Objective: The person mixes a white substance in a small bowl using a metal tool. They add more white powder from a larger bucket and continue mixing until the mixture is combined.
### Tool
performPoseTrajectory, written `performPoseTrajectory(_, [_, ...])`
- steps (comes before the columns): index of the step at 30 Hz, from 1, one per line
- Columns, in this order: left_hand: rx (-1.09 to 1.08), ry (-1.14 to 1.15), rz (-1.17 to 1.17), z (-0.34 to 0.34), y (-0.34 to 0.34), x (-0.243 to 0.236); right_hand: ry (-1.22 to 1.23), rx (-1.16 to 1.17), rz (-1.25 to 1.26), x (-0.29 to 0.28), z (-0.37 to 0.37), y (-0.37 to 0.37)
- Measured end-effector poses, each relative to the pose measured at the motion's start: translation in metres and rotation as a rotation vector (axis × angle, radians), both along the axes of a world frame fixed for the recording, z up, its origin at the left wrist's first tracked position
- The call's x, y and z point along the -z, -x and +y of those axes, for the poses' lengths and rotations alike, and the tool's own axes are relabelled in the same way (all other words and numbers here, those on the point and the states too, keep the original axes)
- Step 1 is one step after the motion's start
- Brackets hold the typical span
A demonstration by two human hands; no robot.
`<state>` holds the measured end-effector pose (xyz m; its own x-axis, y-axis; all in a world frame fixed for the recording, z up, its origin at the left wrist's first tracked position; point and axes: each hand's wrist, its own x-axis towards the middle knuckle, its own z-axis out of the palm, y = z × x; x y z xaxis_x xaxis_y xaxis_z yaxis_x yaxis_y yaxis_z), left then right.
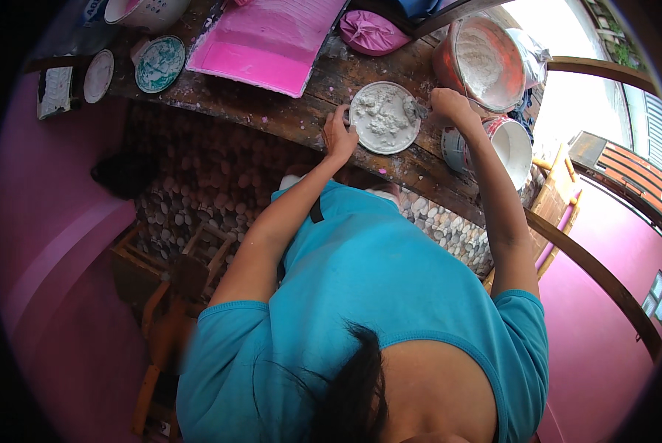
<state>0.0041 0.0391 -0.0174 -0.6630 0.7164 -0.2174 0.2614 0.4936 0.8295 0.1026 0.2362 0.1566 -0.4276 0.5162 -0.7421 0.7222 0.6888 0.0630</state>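
A round white tub point(361, 141) of lumpy white paste point(385, 117) stands near the front edge of the worktable. My left hand point(340, 135) grips its left side, thumb and fingers against the wall. Just right of the tub, my right hand point(451, 108) is closed round the handle of a small tool. The tool's grey end point(420, 111) reaches over the tub's right rim into the paste; its exact shape is too small to make out.
A red bucket of white powder point(481, 57) and a white pail point(513, 148) stand at the right. Leftward lie a pink-coated paint tray point(246, 70), a pink bag point(374, 33) and a green-smeared lid point(159, 64). The wooden worktable point(301, 111) has a stony floor below.
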Motion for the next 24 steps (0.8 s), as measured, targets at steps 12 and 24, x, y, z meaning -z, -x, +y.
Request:
performPoseTrajectory(12, [-0.009,0.013,-0.064,0.0,0.0,-0.001,0.056,-0.347,-0.192,-0.012,0.0,0.067])
performPoseTrajectory(24, [-0.049,0.004,0.001,0.0,-0.002,0.0,-0.102,-0.316,0.135,0.004,-0.026,-0.01])
